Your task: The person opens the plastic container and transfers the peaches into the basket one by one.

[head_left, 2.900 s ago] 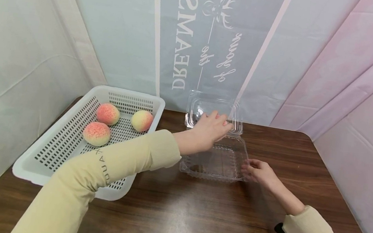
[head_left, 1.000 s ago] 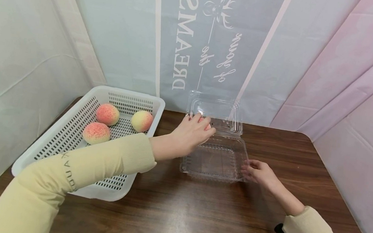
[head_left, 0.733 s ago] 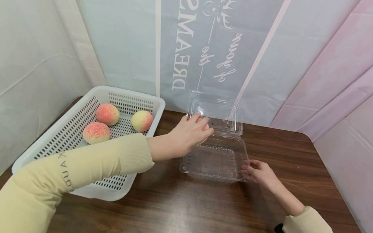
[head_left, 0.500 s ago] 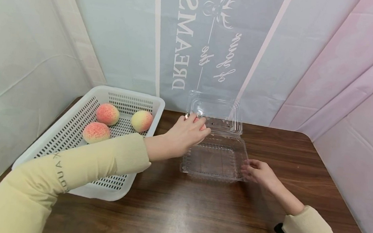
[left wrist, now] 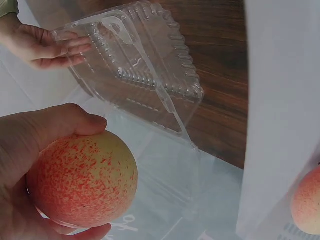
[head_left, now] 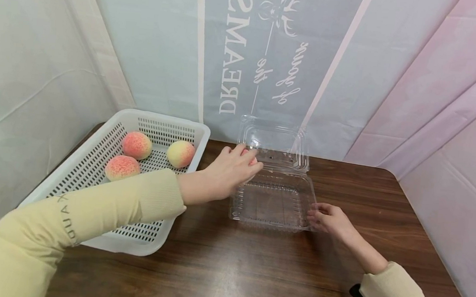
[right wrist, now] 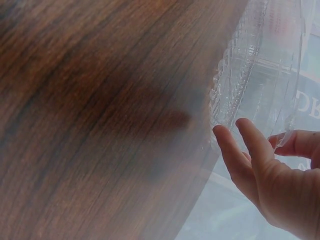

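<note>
My left hand (head_left: 224,172) grips a red-and-yellow peach (left wrist: 85,182), thumb over its top and fingers beneath in the left wrist view. From the head view, that hand hangs over the left side of a clear plastic clamshell box (head_left: 273,207), most of the peach covered by the fingers. The box lies with its lid (head_left: 274,142) raised at the back. At the box's front right corner, my right hand (head_left: 334,222) pinches the rim between thumb and finger, its other fingers along the outer wall. Nothing lies inside the box.
A white slotted basket (head_left: 142,249) stands on the left of the dark wooden table (head_left: 225,281), partly under the left sleeve. Three peaches sit in it: one at the back (head_left: 137,145), one in front (head_left: 122,168), one at the right (head_left: 180,154). A printed curtain (head_left: 273,51) hangs behind.
My left hand, still gripping the peach, has moved left from over the box's middle toward the basket. The right hand and the box have stayed in place.
</note>
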Demonstrator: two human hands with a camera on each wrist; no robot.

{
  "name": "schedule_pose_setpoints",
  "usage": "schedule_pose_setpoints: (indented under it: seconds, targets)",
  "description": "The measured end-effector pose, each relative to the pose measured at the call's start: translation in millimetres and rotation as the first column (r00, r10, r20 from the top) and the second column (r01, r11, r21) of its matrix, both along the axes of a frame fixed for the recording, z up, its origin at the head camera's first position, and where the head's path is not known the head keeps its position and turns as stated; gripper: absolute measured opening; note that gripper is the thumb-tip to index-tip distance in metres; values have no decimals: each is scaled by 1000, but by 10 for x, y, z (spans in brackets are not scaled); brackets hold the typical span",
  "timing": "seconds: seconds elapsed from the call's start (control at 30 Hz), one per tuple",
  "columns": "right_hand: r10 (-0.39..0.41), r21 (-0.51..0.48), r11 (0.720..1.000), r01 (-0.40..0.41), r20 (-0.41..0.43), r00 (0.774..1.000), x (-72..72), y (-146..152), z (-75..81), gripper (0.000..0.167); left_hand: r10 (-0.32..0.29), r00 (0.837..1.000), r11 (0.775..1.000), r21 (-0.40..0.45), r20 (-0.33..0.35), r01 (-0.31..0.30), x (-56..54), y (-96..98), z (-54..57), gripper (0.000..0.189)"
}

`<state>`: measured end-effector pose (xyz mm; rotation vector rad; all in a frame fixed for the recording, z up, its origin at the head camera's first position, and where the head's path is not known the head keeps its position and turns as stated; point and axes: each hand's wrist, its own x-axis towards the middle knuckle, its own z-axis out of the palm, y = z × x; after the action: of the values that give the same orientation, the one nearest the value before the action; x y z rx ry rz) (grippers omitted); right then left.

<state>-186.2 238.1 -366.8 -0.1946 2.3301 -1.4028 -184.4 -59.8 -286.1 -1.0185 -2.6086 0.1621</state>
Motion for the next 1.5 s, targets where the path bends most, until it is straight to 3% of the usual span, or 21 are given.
schedule_pose_setpoints:
  seconds: [0.23,0.53,1.03,1.5]
  targets:
    - [7,-6,1000,-7,-4,1000,1,-5,12,40,-4,1000,1000,11,-9,4,-2,-58,0,18]
    - [0,-10,1000,0,-4,1000,3,-8,4,40,-8,1000,1000,18,-5,8,17,-129,12,22]
    - [-6,-9,1000,6,3,1000,1,1,-5,40,-26,997,997,69,-74,31,58,-264,-11,24]
    - [-9,3,1000,9,-2,1000,-9,0,-12,40,-31,997,996,82,-76,37,73,-390,6,26]
